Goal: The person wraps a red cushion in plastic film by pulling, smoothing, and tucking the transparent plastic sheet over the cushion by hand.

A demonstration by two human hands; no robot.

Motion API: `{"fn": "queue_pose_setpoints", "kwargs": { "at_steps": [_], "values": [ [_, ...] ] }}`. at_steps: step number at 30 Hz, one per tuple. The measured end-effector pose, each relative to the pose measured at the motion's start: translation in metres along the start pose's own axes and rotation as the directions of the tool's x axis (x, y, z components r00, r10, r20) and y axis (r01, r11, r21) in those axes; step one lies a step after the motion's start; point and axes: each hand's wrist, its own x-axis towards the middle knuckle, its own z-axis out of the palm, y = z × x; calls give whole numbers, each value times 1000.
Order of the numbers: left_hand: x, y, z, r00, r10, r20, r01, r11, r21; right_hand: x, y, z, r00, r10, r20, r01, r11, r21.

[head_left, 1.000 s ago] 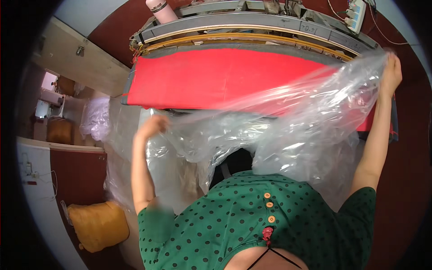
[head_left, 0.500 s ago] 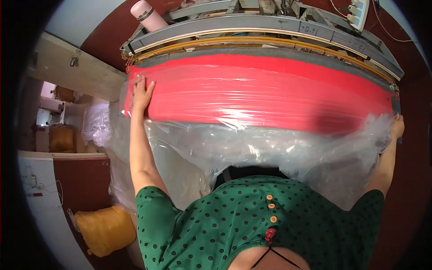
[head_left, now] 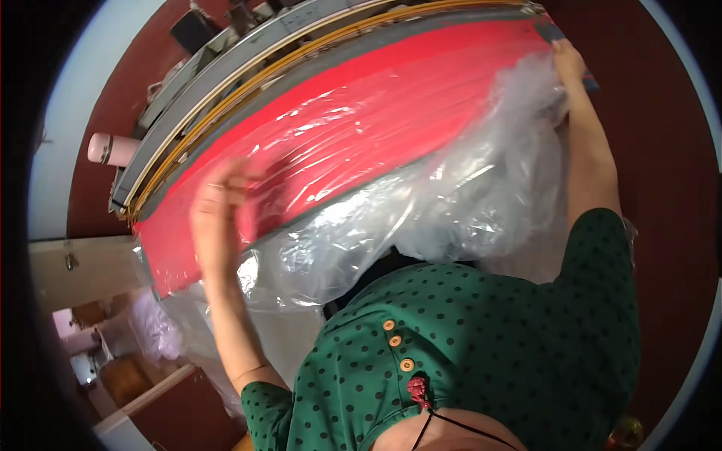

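Observation:
A red sheet (head_left: 391,98) lies along the long work surface, with clear plastic film (head_left: 338,248) over much of it. The film hangs in loose folds over the near edge and bunches up at the right. My left hand (head_left: 218,203) hovers over the left part of the red sheet, smeared by motion, so its fingers cannot be read. At the far right end of the surface, my right hand (head_left: 569,64) is closed at the corner, on the film's bunched edge. Its fingertips are partly hidden.
Behind the red sheet runs a long grey metal rail (head_left: 263,45) with a yellow-orange strip (head_left: 226,94) beside it. A pink bottle (head_left: 113,149) stands at its left end. Purple plastic (head_left: 156,327) lies lower left, near a red-brown panel (head_left: 184,413).
The view has turned, so the work surface now slants up to the right. My left hand has left the film's left end and moved inward. My right hand stays at the right corner.

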Motion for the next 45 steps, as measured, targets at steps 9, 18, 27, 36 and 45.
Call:
{"fn": "queue_pose_setpoints", "kwargs": {
  "at_steps": [9, 18, 27, 36, 45],
  "values": [
    [-21, -23, 241, 466, 128, 876, 93, 977, -192, 0, -19, 2, 996, 62, 58, -62, 998, 10],
    [-42, -91, 203, 945, 258, 199, -316, 578, 752, 5, -9, 6, 998, 18, 67, -23, 997, 75],
    [-47, 38, 115, 968, -250, -3, 218, 850, -480, 7, 3, 16, 992, -40, 120, 22, 989, 145],
    [-113, 59, 17, 989, 128, -81, 51, 223, 973, 19, 12, 22, 992, -56, 115, 50, 997, 55],
    [-215, 105, -181, 518, 576, -632, 234, 616, 753, 33, 26, 41, 989, -16, 148, 11, 999, 32]
  ]
}}
